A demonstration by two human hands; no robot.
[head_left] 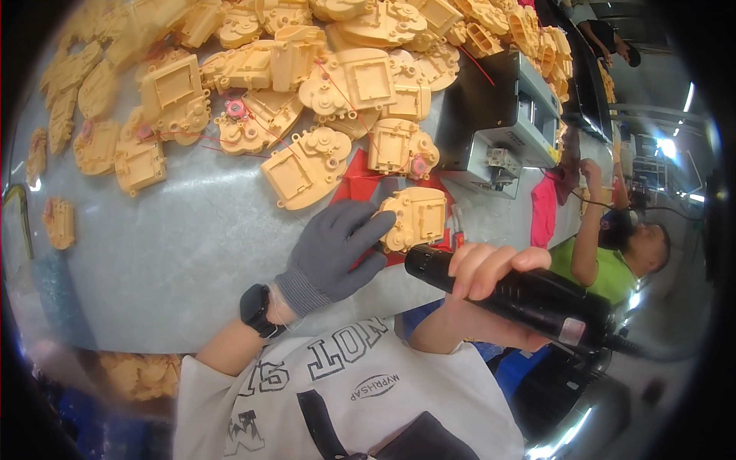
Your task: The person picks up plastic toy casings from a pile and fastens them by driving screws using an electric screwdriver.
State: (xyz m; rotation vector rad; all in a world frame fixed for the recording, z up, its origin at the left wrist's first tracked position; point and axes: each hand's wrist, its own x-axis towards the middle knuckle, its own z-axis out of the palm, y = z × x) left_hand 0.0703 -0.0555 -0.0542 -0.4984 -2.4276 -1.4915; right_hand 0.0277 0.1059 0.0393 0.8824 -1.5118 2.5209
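Observation:
My left hand [337, 249], in a grey knit glove with a black watch at the wrist, presses on a yellow plastic gearbox housing [416, 218] that lies on a red mat [359, 184] on the grey table. My bare right hand [491, 268] grips a black electric screwdriver [510, 295], whose front end points at the housing's lower left edge, close to my gloved fingers. Thin red wires run from the housing.
A large heap of like yellow housings [307, 84] with red wires covers the far table. A grey and black machine [498, 123] stands at the right. Another person in a green shirt [606, 264] works beyond it. More yellow parts [138, 376] lie below the table edge.

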